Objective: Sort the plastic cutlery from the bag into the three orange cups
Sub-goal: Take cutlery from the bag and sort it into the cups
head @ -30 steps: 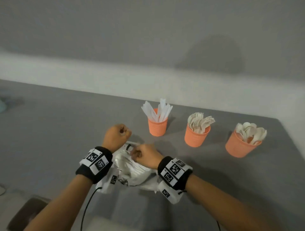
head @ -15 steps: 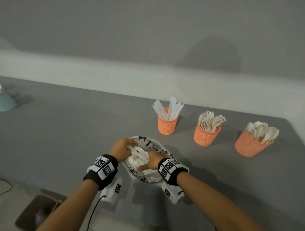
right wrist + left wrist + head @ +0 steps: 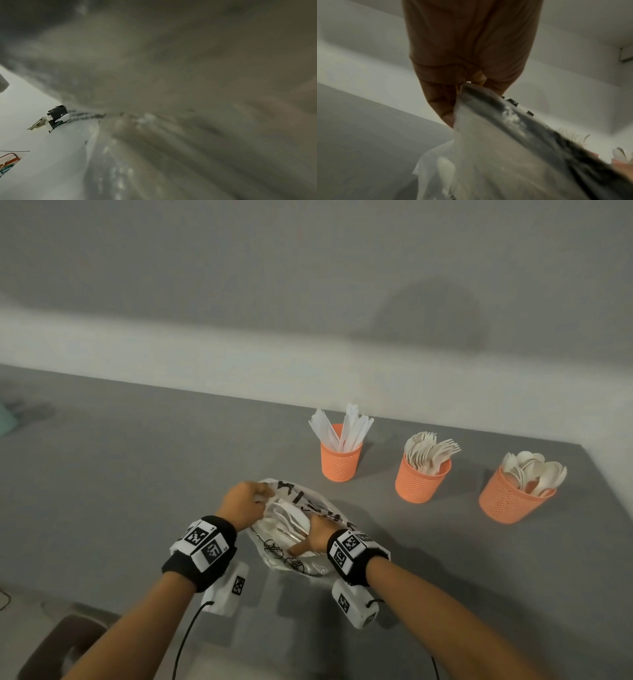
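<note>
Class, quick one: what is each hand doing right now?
Left hand: grips the bag's edge, holding it open.
Right hand: reaches into the bag; fingers hidden, so its grip cannot be told.

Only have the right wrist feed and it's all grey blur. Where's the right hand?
Observer: Head view shows the right hand reaching into the open mouth of the bag on the table.
Operator: Holding anything?
Observer: Cannot tell, as its fingers are hidden among the white cutlery inside. The left hand pinches the bag's rim and holds it open.
Operator: Cups?
Observer: Three stand beyond the bag. The left cup holds knives, the middle cup holds forks and the right cup holds spoons.
</note>
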Demonstrator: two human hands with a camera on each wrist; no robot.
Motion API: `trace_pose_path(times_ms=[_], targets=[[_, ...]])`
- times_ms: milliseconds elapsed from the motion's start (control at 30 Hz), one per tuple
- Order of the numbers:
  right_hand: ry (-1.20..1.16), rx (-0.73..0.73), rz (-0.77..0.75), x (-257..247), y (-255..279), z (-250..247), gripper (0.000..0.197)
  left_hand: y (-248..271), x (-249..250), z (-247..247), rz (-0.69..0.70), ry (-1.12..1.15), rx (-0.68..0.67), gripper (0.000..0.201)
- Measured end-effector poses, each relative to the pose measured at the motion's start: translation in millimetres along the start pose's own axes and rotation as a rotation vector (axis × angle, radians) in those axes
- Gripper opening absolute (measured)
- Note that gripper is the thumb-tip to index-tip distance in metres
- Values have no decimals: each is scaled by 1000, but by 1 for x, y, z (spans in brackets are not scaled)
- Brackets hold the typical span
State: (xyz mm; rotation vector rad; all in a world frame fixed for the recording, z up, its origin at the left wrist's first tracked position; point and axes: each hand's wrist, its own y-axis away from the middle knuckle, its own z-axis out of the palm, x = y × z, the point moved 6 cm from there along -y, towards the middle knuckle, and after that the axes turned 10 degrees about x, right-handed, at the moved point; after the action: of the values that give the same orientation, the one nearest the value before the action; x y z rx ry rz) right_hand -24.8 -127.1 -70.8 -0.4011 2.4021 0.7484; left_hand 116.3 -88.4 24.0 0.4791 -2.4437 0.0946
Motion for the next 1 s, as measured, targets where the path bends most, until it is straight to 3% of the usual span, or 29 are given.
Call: trace_pose_path(times_ms=[300, 433, 467, 533, 600, 767, 1000], targets=[[-42, -6, -91, -12, 11, -9, 31, -14, -9, 3, -121, -126, 109, 35], [-1, 87, -142, -14, 15, -23, 24, -17, -6, 6, -134, -119, 90, 36], [44, 127, -161, -13, 15, -27, 24, -17, -5, 7, -133, -112, 76, 36], [155, 171, -196, -10, 14, -27, 44, -17, -2, 9, -130, -110, 55, 36], [266, 151, -193, -3, 13, -22, 52, -15, 1, 10, -123, -121, 48, 35], [385, 97, -164, 4, 11, -15, 48, -6, 4, 12, -123, -152, 50, 34], [363, 71, -83, 8, 10, -24, 47, -2, 5, 8, -135, -141, 46, 34]])
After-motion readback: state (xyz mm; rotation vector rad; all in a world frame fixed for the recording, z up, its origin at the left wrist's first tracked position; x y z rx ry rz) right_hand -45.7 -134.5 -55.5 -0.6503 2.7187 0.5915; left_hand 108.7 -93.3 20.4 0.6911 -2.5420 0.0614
